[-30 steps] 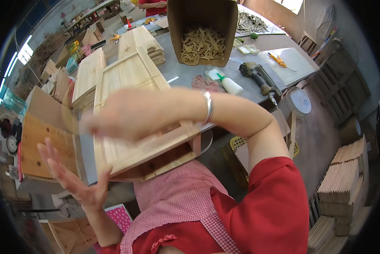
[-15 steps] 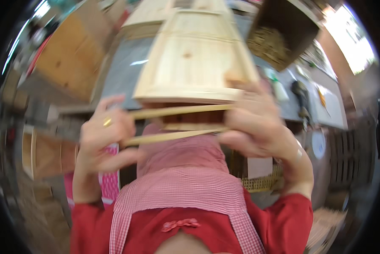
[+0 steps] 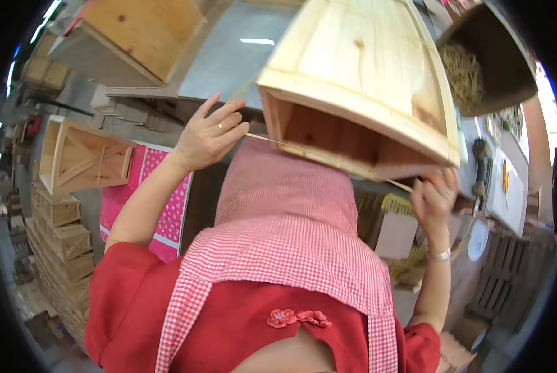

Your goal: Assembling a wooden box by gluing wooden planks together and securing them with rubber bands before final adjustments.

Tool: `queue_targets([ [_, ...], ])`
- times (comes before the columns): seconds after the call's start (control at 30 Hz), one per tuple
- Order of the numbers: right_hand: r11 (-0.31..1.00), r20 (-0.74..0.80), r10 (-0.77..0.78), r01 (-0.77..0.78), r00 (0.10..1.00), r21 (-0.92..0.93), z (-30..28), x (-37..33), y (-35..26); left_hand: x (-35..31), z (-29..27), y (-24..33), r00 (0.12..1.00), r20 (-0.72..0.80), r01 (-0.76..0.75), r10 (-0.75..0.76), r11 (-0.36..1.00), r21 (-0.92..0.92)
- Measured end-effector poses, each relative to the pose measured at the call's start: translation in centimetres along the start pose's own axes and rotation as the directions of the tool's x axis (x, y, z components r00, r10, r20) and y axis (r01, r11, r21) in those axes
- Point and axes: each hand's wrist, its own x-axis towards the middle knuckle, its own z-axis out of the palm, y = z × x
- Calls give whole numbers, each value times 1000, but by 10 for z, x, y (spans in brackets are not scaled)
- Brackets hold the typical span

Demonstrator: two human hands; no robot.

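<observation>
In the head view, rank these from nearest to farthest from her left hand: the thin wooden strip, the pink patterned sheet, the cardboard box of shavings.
1. Thin wooden strip, pinched by the left hand.
2. Pink patterned sheet, below-left of it.
3. Cardboard box of shavings, far upper right.

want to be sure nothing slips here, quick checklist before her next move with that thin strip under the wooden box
1. Left hand pinching one end of the thin strip: ok.
2. Right hand at the strip's other end: ok, though how firm the grip is, cannot tell.
3. Strip's middle visible: not ok, hidden behind the wooden box.
4. Box resting flat on the grey table: not ok, it overhangs the edge.
5. Strip intact: cannot tell.
</observation>
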Motion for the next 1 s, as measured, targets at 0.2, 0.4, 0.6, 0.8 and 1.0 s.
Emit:
queue_targets([
  [0.2, 995, 204, -32, 49, 978, -82, 66, -53, 19, -46, 73, 25, 977, 208, 26, -43, 996, 85],
  [0.4, 982, 101, -54, 71, 993, -178, 81, -44, 27, -46, 77, 14, 937, 342, 40, -71, 994, 98],
  [0.6, 963, -220, 109, -49, 969, 264, 8, -15, -7, -18, 25, 17, 991, 37, 133, -129, 928, -348],
  [0.8, 828, -259, 535, -438, 804, 350, 1, 93, 88, 115, 10, -91, 717, 339, 532, -609, 165, -830],
  [1.0, 534, 442, 640, -778, 628, 332, 53, 226, 165, 285, 56, -159, 601, 718, 615, -352, -370, -696],
])
